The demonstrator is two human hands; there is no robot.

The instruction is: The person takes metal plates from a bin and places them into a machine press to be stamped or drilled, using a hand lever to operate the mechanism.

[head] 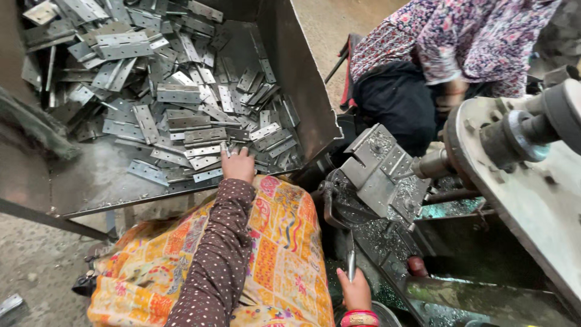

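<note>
My left hand [238,165], in a brown dotted sleeve, reaches into a large steel bin [302,79]. Its fingers close around a flat grey hinge plate [224,149] at the near edge of a heap of several similar hinge plates [175,94]. My right hand [356,292], with red bangles at the wrist, grips a thin upright metal lever [351,261] low in the view. Just above that lever sits a grey metal fixture block [378,169] dusted with metal shavings.
A heavy machine head with a round plate and spindle [514,136] fills the right side. Another person in floral clothing [460,36] sits behind it at the top right. A patterned orange cloth [284,242] covers my lap. Concrete floor [36,260] lies to the left.
</note>
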